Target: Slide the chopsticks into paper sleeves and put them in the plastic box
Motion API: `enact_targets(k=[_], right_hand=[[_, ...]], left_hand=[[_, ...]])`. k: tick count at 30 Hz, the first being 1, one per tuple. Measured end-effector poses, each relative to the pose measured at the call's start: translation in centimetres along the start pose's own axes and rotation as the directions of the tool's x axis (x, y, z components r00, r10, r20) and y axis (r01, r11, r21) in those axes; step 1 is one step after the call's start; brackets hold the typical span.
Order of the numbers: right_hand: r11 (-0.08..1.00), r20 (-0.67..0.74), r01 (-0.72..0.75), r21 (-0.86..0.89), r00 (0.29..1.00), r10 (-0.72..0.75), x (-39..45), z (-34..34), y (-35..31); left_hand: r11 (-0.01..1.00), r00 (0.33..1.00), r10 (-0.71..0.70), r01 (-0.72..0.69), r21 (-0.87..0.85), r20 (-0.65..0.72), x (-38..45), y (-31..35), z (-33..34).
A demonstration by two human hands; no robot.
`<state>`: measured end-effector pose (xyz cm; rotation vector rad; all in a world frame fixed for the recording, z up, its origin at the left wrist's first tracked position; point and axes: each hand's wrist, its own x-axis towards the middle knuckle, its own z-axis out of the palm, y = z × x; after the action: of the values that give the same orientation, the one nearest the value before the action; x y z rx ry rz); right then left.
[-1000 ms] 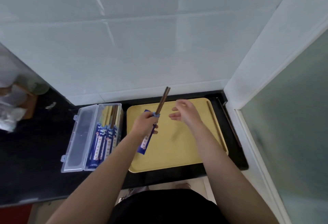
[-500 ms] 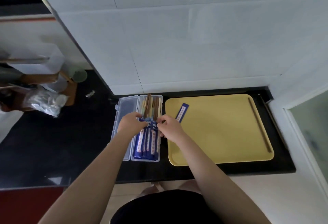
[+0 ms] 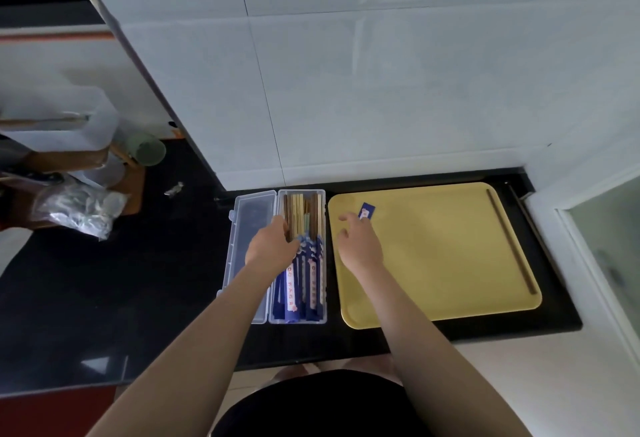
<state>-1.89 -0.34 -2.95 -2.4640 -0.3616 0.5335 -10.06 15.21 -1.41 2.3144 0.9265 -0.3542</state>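
Note:
The clear plastic box (image 3: 323,263) lies open on the black counter, its lid (image 3: 247,228) flat to the left. Several chopsticks in blue paper sleeves (image 3: 310,284) fill it, wooden ends pointing to the wall. My left hand (image 3: 272,246) is over the box's left side, fingers bent down onto the leftmost sleeved pair (image 3: 286,209). My right hand (image 3: 358,242) hovers over the left part of the yellow tray (image 3: 433,256), fingers loose and holding nothing. A blue paper sleeve (image 3: 367,210) lies on the tray just beyond its fingertips. A bare brown chopstick pair (image 3: 509,242) lies along the tray's right rim.
A white tiled wall stands right behind the box and tray. On the counter to the far left are a crumpled plastic bag (image 3: 79,211), a wooden stand and a green cup (image 3: 147,149). A white ledge and glass panel border the tray on the right.
My left hand carried the sleeved chopsticks from above the tray into the box. My right hand went to the box with it, then drew back over the tray beside the blue sleeve.

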Motion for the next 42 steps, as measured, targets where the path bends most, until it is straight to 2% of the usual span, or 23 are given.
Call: enact_targets(k=[5,11,15,17,19,22,24,26,27,29,31,34,36,39,42], right_hand=[[0.937,0.137,-0.058,-0.346,0.984,0.111,0.2,1.7,2.9],[0.905,-0.03,-0.142,-0.402,0.989,0.142,-0.4,2.3,4.9],[0.941,-0.108,-0.228,-0.248,0.972,0.207,-0.1,0.5,6.6],[0.956,-0.081,-0.293,-0.006,0.953,0.292,0.1,-0.7,7.5],[0.91,-0.025,-0.34,0.237,0.934,0.355,0.2,-2.7,8.6],[0.819,0.054,-0.317,0.478,0.942,0.333,0.4,-5.6,9.0],[0.809,0.115,-0.296,0.507,0.954,0.277,0.3,-8.0,9.4],[0.822,0.148,-0.268,0.502,0.963,0.224,0.2,-11.0,11.1],[0.82,0.164,-0.266,0.507,0.963,0.212,0.3,-12.2,11.9],[0.804,0.178,-0.281,0.523,0.959,0.219,0.4,-14.3,13.9],[0.778,0.169,-0.307,0.547,0.952,0.257,0.5,-16.1,16.1],[0.722,0.111,-0.347,0.598,0.928,0.355,0.8,-18.1,19.4],[0.773,0.016,-0.374,0.512,0.904,0.427,1.0,-18.8,21.7],[0.916,-0.143,-0.388,0.1,0.906,0.399,1.2,-20.2,25.6],[0.918,-0.112,-0.357,-0.173,0.933,0.342,1.0,-20.1,27.6]], left_hand=[[0.999,0.996,0.03,-0.028,0.017,-0.086,0.5,0.1,0.2],[0.999,0.983,0.046,-0.049,-0.015,-0.177,0.4,0.9,0.2],[0.989,0.967,0.079,-0.107,-0.106,-0.242,-0.5,3.4,0.4],[0.977,0.969,0.116,-0.151,-0.15,-0.217,-1.0,5.4,0.8],[0.967,0.98,0.144,-0.169,-0.191,-0.141,-1.3,8.3,2.3],[0.974,0.98,0.185,-0.192,-0.121,-0.067,-1.7,11.4,4.6],[0.927,0.932,0.357,-0.346,0.141,-0.062,-1.9,13.1,6.1],[0.754,0.823,0.568,-0.525,0.394,0.01,-2.1,16.1,7.8],[0.681,0.787,0.612,-0.573,0.456,0.076,-2.1,17.6,8.3],[0.651,0.789,0.581,-0.597,0.468,0.199,-2.0,20.7,9.6],[0.699,0.82,0.505,-0.572,0.429,0.271,-2.1,23.5,10.9],[0.777,0.861,0.429,-0.506,0.375,0.273,-2.3,25.7,12.8],[0.832,0.888,0.385,-0.453,0.321,0.253,-2.4,25.9,13.6],[0.917,0.924,0.321,-0.358,0.174,0.208,-2.9,26.5,15.3],[0.955,0.952,0.264,-0.28,0.096,0.153,-3.3,26.7,16.5]])
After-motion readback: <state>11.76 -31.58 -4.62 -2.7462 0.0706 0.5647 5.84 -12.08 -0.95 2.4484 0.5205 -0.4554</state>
